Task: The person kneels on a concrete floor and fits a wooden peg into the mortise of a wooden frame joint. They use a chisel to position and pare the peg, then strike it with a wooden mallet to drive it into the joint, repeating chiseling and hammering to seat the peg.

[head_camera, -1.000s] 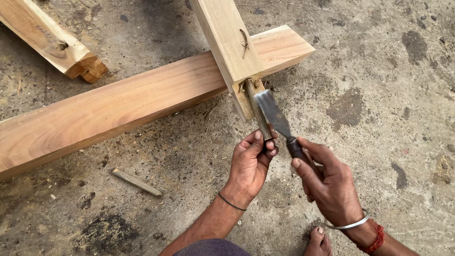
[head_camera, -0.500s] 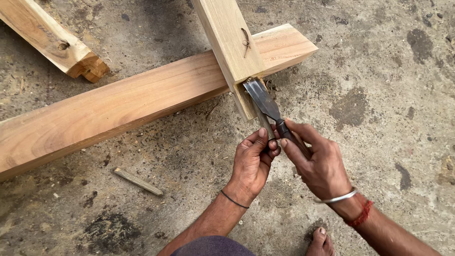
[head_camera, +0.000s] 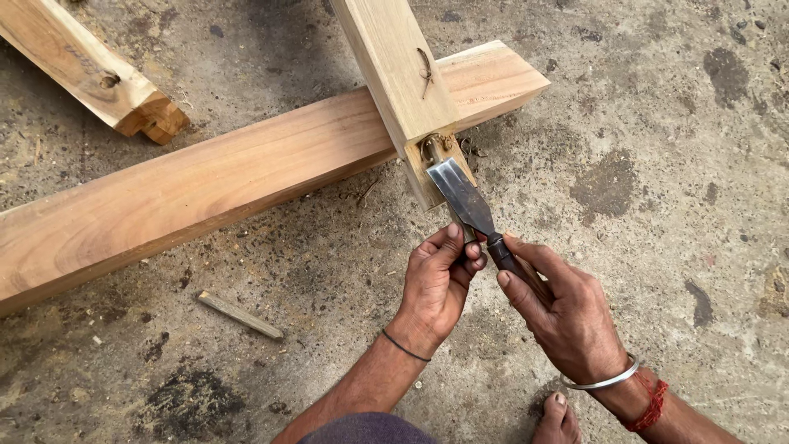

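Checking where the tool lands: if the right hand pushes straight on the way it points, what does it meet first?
Probably the end of the upright beam: the right hand aims its chisel there, its edge seemingly touching already.

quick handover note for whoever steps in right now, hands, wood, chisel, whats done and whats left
Right hand: gripping the dark handle of the flat steel chisel.
Left hand: fingers steadying the blade's neck.
Chisel edge sits on the cut end of the pale upright wooden post, which crosses over the long reddish wooden beam on the concrete floor.
Done: end partly notched.
Left: paring looks unfinished.
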